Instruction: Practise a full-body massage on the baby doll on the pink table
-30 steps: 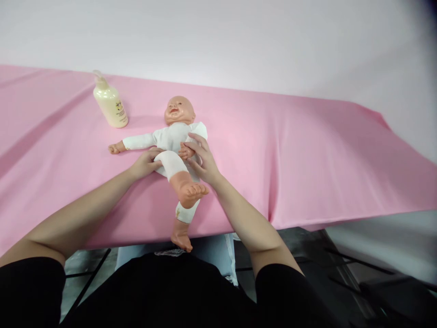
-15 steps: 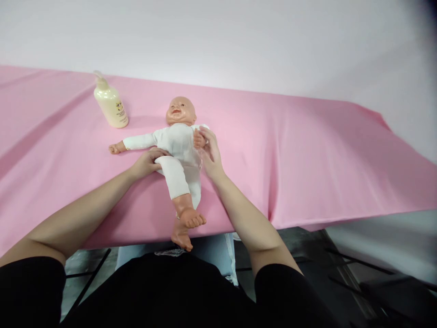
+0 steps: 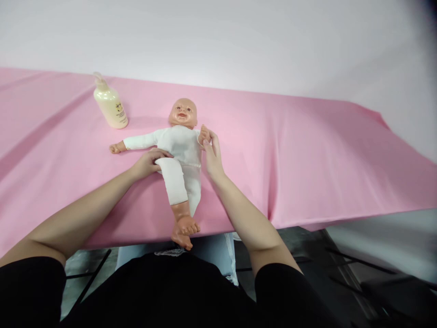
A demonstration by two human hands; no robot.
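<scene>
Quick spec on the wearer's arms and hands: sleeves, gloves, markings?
Human arms, two bare five-fingered hands. The left sleeve and right sleeve are short, plain black, ending above the elbow, with no print visible. Left hand and right hand: no gloves. No watch, bracelet, cable or marking visible on either; some fingers are hidden, so rings can't be ruled out.

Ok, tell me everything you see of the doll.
The doll has a bald, plastic-looking head, fists and feet, and a white, cloth-looking body. It lies face up on the pink cloth, one arm outstretched, feet overlapping at the near edge. The left hand touches its hip; the right hand holds its raised fist.
</scene>
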